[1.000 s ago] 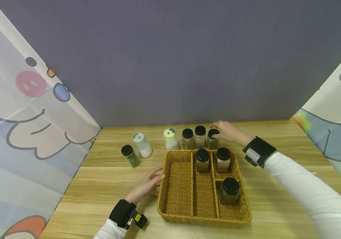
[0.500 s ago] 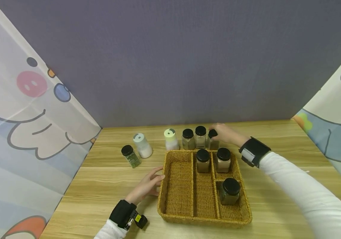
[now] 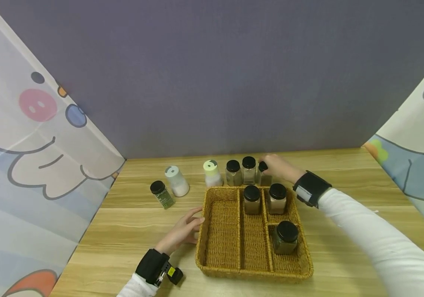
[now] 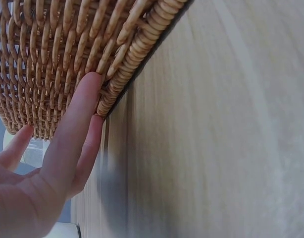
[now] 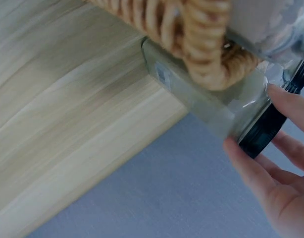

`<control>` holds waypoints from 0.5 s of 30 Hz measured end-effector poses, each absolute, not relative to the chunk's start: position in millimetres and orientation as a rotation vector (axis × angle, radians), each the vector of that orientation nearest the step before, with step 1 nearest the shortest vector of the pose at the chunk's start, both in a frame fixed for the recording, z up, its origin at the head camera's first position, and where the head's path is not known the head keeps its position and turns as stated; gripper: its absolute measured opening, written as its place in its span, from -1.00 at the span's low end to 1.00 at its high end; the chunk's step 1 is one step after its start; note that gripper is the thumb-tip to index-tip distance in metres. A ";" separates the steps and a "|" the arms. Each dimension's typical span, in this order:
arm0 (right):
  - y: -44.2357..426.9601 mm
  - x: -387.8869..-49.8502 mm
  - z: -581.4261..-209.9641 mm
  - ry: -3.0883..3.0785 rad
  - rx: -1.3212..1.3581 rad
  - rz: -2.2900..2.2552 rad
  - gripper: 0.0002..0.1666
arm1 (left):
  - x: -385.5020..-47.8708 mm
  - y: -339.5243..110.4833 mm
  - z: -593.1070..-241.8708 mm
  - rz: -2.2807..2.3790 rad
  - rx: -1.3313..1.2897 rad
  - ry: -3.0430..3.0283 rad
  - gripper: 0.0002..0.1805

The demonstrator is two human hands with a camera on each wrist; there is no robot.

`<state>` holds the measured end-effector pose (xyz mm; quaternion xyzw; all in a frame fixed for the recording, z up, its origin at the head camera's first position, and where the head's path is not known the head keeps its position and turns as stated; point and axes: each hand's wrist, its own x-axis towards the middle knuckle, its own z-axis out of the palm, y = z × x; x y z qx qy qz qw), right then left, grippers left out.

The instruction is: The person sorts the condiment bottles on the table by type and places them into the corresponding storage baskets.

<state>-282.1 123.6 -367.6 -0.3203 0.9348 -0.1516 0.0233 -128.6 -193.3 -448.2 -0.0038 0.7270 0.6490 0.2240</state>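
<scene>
Glass jar w/ black lid (image 3: 264, 178), upright on the wood-grain table (image 3: 115, 231), R end of a row just behind the basket; contents look dull grey-green. A person's R hand (image 3: 278, 168) pinches it from above: R wrist cam shows fingertips pressed on opp. sides, at & just under the lid.

Wicker basket (image 3: 222, 235) is in front, w/ 4 compartments: long L one, long middle one, & R side split into far & near. Person's L hand (image 3: 182, 232) is beside it, fingers spread, tips resting on outer L wall; L wrist cam shows one fingertip on the weave, another low by the base edge.

In basket, all black-lidded: middle-compartment jar (image 3: 252, 201) at the far end, far-R jar (image 3: 277, 201), & wider near-R jar (image 3: 285, 241).

Behind basket, going L from the pinched jar: pale jar (image 3: 249, 173), greyish jar (image 3: 233, 175), then white bottle w/ yellow-green cap (image 3: 213, 175). Further L: white bottle w/ pale cap (image 3: 177, 181), & nearer, green-filled jar (image 3: 163, 194), black lid.

Both wrists wear black straps (image 3: 313, 187) over white sleeves (image 3: 375, 243). Beyond: plain grey-purple wall (image 3: 212, 74); cartoon-print curtains (image 3: 29, 140) either side.
</scene>
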 end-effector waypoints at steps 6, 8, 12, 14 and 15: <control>124.4 -282.1 -369.1 2.895 -0.992 -0.475 -0.55 | -128.4 -193.6 -449.8 1.798 0.006 2.001 -0.29; 124.4 -282.4 -369.8 2.896 -0.992 -0.476 -0.55 | -128.5 -193.6 -450.2 1.797 0.003 1.998 -0.29; 124.2 -283.8 -370.4 2.886 -0.986 -0.488 -0.55 | -128.1 -192.7 -446.8 1.794 -0.001 1.997 -0.30; 124.0 -284.5 -370.3 2.881 -0.981 -0.502 -0.55 | -128.4 -192.4 -446.0 1.793 -0.003 2.002 -0.31; 124.2 -284.7 -370.1 2.879 -0.977 -0.508 -0.55 | -128.6 -192.4 -446.0 1.793 -0.002 2.004 -0.31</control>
